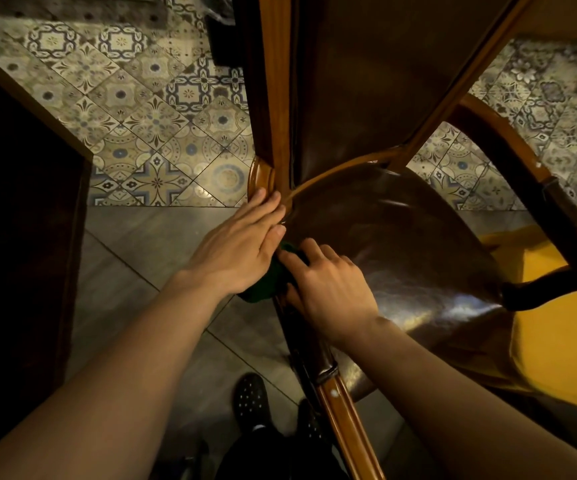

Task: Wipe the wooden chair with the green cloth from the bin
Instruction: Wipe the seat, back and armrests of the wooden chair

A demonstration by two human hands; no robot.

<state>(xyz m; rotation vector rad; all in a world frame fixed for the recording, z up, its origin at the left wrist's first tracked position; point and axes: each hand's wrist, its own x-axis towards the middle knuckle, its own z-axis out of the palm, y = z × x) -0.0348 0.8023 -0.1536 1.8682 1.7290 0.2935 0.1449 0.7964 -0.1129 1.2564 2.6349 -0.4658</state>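
Note:
The wooden chair point(273, 98) fills the middle of the head view, with a dark brown leather seat point(401, 244) and back framed in polished wood. The green cloth point(263, 289) is bunched at the seat's left edge, mostly hidden between my hands. My left hand point(238, 251) lies flat with fingers together, reaching to the joint where the back post meets the seat, and it covers part of the cloth. My right hand point(328, 285) presses on the seat edge beside the cloth, fingertips touching it.
Patterned tiles point(148, 119) cover the floor beyond the chair, plain grey tiles nearer me. A dark wooden panel point(20, 220) stands at the left. A yellow surface point(564, 334) lies at the right under another chair's arm. My dark shoes point(250, 400) are below.

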